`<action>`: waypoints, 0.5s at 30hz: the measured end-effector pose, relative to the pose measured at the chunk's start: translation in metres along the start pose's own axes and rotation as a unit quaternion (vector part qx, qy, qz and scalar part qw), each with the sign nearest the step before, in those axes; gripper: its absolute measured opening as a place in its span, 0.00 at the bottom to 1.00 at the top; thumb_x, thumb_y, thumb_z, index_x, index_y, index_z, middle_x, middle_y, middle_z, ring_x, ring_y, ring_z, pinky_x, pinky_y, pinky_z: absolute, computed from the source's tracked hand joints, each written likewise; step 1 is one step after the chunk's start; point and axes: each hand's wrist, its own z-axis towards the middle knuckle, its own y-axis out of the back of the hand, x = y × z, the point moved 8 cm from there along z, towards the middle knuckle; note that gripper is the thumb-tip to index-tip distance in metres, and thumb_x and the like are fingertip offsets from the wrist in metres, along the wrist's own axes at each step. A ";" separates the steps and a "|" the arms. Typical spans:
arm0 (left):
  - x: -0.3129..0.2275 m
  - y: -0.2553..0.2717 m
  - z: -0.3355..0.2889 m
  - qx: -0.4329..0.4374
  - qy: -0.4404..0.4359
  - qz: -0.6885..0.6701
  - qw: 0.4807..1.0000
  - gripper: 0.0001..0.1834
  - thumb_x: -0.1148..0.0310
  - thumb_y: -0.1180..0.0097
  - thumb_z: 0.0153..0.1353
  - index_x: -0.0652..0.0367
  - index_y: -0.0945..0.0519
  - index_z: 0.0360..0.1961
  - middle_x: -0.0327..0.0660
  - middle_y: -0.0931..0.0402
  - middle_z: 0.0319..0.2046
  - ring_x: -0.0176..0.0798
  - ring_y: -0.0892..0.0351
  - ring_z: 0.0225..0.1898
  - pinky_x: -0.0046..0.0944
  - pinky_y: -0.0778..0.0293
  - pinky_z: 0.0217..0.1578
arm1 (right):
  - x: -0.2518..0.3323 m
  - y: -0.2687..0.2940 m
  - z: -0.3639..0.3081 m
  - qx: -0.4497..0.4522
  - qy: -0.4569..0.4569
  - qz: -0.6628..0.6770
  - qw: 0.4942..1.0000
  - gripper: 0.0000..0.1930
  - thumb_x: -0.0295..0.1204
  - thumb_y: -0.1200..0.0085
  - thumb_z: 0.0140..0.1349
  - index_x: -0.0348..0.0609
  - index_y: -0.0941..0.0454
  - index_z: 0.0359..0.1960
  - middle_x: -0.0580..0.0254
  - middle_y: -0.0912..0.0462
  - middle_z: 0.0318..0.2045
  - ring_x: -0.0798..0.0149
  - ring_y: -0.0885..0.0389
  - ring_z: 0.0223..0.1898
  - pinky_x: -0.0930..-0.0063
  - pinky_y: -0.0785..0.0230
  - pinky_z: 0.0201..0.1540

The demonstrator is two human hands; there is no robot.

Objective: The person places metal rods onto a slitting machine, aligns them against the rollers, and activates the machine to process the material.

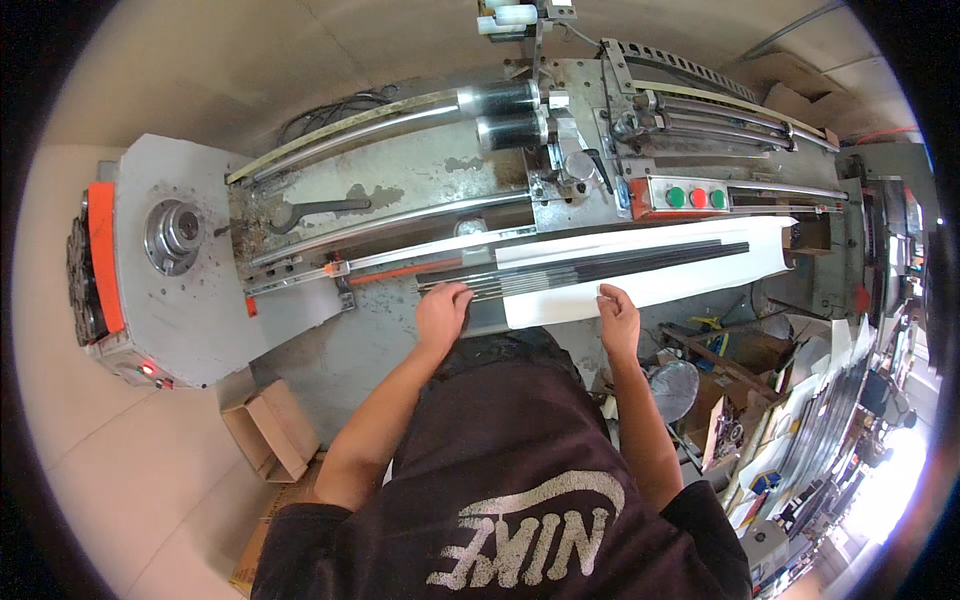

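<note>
Several long, thin dark rods [655, 264] lie side by side across a white sheet [700, 283] in front of me. Their left ends pass over a grey surface beyond the sheet. My left hand [443, 312] is at those left ends, thumb and fingers closed on the thin rods. Over the near edge of the sheet is my right hand [619, 318], its fingers curled and drawn together just short of the rods. Whatever its fingertips may hold is too small to make out.
Behind the sheet runs a long machine bed with steel guide rods [400, 225]. A control box [682, 197] has green and red buttons. A hook-shaped wrench [318, 212] lies on the bed. At left stands a grey headstock [180, 260]; cardboard boxes [270, 430] sit below it. Clutter fills the right.
</note>
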 end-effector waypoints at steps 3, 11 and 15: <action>0.022 -0.026 -0.007 0.012 0.215 -0.150 0.965 0.15 0.56 0.28 0.61 0.58 0.08 0.37 0.46 0.10 0.33 0.46 0.10 0.35 0.44 0.19 0.41 | -0.021 0.010 -0.013 -0.011 0.028 -0.014 0.999 0.17 0.31 0.42 0.71 0.37 0.16 0.57 0.51 0.10 0.48 0.61 0.11 0.49 0.67 0.23 0.56; 0.054 -0.068 -0.015 -0.044 0.374 -0.327 0.867 0.17 0.58 0.23 0.57 0.62 0.07 0.38 0.43 0.08 0.36 0.37 0.12 0.37 0.39 0.20 0.44 | 0.026 0.001 0.018 0.033 0.141 -0.108 0.984 0.16 0.30 0.42 0.70 0.38 0.16 0.56 0.50 0.10 0.45 0.59 0.10 0.47 0.69 0.22 0.55; 0.043 -0.058 -0.023 0.017 0.436 -0.448 0.780 0.14 0.65 0.25 0.61 0.63 0.11 0.42 0.35 0.14 0.32 0.32 0.19 0.32 0.35 0.24 0.35 | 0.071 -0.025 0.034 0.096 0.364 -0.218 0.900 0.15 0.30 0.39 0.66 0.42 0.16 0.53 0.48 0.13 0.51 0.44 0.17 0.53 0.53 0.26 0.59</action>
